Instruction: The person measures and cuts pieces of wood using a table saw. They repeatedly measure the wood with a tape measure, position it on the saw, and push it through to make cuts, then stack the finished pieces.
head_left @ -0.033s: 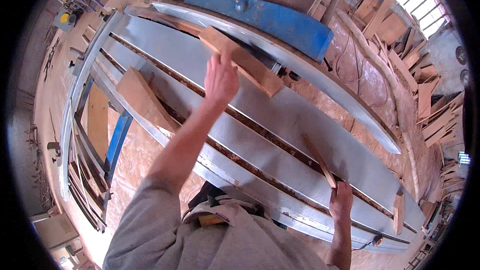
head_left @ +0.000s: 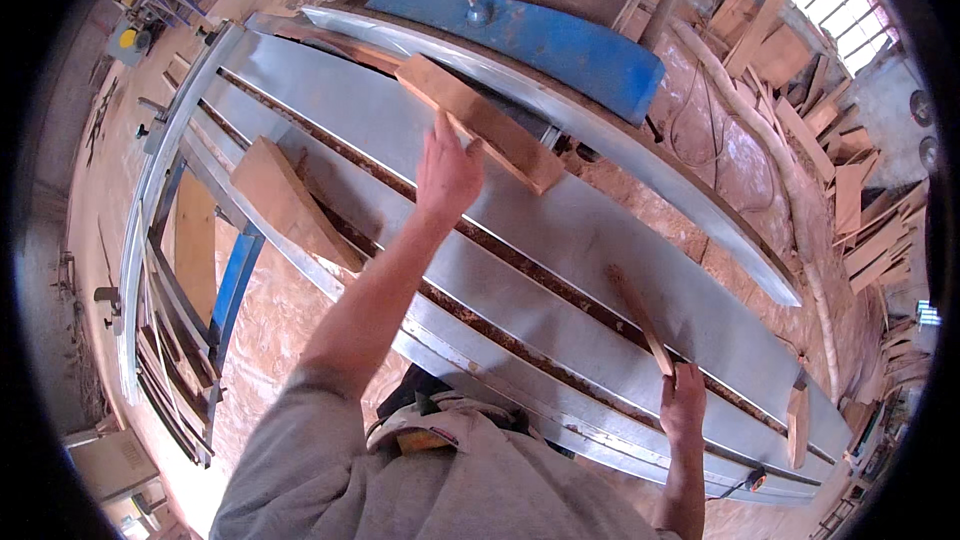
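A long silver-grey metal table [head_left: 640, 240] with dark lengthwise slots spans the view. Across its far side lies a thick wooden block [head_left: 485, 120]. My left hand [head_left: 447, 175] is at the block's near edge, forefinger and thumb apart; whether the fingertips touch the wood I cannot tell. Toward the right, my right hand [head_left: 683, 402] is closed around the near end of a slim wooden strip [head_left: 640, 318], which slants away over the table. A larger shaped wooden piece [head_left: 290, 200] rests on the table's near left part.
Beyond the table stand a curved metal-edged rail [head_left: 560, 90] and a blue panel [head_left: 520, 45] with a handle. A small wooden piece [head_left: 797, 427] and a tape measure [head_left: 755, 480] are at the right end. Offcuts [head_left: 850, 185] lean against the right wall.
My left hand has shifted slightly toward me and right, down from the block's edge, its fingers loosening. The block and my right hand with the strip stay in place.
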A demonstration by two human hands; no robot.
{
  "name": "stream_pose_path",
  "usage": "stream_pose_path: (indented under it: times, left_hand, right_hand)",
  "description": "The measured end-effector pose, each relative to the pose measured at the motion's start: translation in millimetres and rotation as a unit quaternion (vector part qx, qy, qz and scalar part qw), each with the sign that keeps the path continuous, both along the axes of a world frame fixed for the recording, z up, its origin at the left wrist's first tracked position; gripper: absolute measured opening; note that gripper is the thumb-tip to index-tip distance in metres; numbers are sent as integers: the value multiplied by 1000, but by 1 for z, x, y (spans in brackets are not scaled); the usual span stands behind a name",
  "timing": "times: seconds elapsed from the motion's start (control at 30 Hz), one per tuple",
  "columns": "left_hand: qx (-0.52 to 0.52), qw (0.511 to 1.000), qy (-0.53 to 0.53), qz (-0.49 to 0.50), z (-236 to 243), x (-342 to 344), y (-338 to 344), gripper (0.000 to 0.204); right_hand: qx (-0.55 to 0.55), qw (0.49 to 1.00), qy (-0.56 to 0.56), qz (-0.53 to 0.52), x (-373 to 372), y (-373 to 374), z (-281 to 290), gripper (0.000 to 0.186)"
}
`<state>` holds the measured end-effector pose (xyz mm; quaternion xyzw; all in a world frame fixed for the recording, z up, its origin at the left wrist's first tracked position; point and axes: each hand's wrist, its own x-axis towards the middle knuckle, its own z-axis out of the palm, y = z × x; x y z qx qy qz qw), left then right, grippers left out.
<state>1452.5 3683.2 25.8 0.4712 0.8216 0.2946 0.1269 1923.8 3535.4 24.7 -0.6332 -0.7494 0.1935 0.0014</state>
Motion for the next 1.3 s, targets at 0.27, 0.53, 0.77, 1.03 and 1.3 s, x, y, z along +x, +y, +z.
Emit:
stream_pose_path:
  times: [0.27,0.53,0.77,1.03,1.3]
  left_hand:
    - [-1,946,-309,99,-32,25,51,52]
    - [35,927,-342,146,-33,11,68,43]
    - [29,933,-339,118,-32,25,62,38]
    - [24,945,-300,128,-42,24,69,36]
    - [-13,1000,-8,21,-75,-1,79,43]
  right_hand:
    - [-210,925,267,-169,-20,36,54,32]
    - [-240,948,191,-91,-39,61,62,20]
    - [2,982,144,125,-61,116,68,23]
    - [89,972,43,211,-88,170,77,38]
    - [98,975,15,199,-103,183,75,39]
